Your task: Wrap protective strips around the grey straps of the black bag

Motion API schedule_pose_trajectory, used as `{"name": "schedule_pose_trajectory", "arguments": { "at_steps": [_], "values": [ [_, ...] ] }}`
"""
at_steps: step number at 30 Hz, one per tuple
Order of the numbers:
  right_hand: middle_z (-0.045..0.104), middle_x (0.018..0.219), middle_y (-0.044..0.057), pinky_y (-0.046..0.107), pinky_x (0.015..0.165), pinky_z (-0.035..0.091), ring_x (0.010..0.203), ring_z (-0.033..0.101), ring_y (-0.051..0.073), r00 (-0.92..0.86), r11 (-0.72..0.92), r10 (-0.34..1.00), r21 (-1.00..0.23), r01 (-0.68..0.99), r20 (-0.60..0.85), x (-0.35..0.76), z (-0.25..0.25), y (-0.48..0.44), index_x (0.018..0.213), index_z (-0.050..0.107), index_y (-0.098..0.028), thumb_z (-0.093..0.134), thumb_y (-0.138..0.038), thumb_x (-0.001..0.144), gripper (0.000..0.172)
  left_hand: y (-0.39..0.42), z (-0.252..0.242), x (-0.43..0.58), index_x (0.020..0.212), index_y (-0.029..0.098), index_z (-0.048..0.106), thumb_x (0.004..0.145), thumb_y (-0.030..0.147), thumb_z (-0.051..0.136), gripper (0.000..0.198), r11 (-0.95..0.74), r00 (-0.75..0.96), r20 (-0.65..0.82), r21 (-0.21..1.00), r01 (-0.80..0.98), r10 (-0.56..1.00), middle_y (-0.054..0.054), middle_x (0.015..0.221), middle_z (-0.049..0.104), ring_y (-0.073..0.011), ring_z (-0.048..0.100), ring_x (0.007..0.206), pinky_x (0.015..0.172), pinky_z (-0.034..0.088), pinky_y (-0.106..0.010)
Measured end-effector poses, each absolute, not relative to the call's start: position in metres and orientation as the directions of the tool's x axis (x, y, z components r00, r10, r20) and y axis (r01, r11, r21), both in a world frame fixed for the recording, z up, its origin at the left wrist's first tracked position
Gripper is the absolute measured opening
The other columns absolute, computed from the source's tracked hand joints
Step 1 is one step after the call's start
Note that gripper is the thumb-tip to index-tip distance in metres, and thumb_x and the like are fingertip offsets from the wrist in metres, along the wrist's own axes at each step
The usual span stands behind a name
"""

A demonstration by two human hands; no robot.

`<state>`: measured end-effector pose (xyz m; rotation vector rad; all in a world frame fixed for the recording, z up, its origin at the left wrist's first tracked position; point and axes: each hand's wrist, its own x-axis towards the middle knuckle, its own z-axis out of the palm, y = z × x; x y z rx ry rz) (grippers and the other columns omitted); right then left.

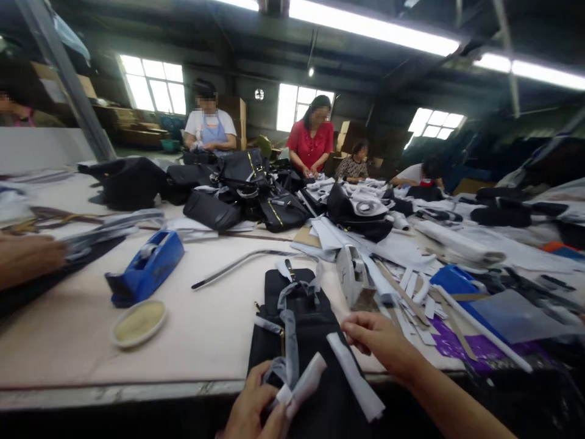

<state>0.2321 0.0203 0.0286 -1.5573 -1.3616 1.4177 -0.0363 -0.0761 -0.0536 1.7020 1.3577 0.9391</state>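
A black bag piece (305, 329) with a zipper and grey trim lies on the near edge of the table (205, 317). My left hand (256, 405) grips grey and white strips (299, 384) at the piece's near end. My right hand (381, 341) pinches the top end of a long white strip (356, 378) that hangs diagonally over the black piece. A white tape dispenser (351, 277) stands just beyond my right hand.
A blue tape dispenser (146, 268) and a small dish (138, 322) sit at left. Black bags (242, 189) pile in the table's middle, white strips and paper scraps (402, 286) at right. Another person's hand (27, 256) works at far left; several people stand at the far side.
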Motion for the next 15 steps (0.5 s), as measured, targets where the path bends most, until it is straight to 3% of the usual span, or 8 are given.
{"name": "schedule_pose_trajectory", "arguments": {
  "at_steps": [4,8,15],
  "values": [
    [0.054,0.051,-0.003,0.023,0.046,0.025,0.044,0.039,0.007,-0.354,-0.321,0.814,-0.864,0.387,-0.461,0.174,0.030,-0.031,0.063,0.063,-0.015,0.061,-0.041,0.079,0.031,-0.083,-0.022,-0.026,0.089,0.021,0.072,0.092,0.029,0.049,0.024,-0.090,0.154,0.018,0.875,0.475,0.988,-0.014,0.131,0.054,-0.0280,0.056,0.122,0.105,0.048,-0.043],
    [0.043,0.043,-0.006,0.023,0.043,0.021,0.040,0.033,0.008,-0.317,-0.399,0.768,-0.803,0.443,-0.557,0.143,0.003,-0.056,0.057,0.059,-0.017,0.058,-0.042,0.081,0.034,-0.088,-0.014,-0.026,0.093,0.015,0.067,0.093,0.021,0.044,0.023,-0.145,0.161,0.067,0.827,0.544,0.985,-0.021,0.137,0.047,-0.0299,0.047,0.133,0.113,0.042,-0.048],
    [0.046,0.045,-0.005,0.023,0.043,0.022,0.040,0.035,0.008,-0.285,-0.399,0.791,-0.809,0.431,-0.541,0.134,-0.008,-0.051,0.057,0.058,-0.017,0.058,-0.049,0.082,0.041,-0.092,-0.016,-0.030,0.092,0.008,0.061,0.089,0.011,0.040,0.021,-0.315,0.253,0.190,0.650,0.692,0.949,-0.033,0.135,0.047,-0.0370,0.039,0.139,0.111,0.045,-0.051]
  ]
}}
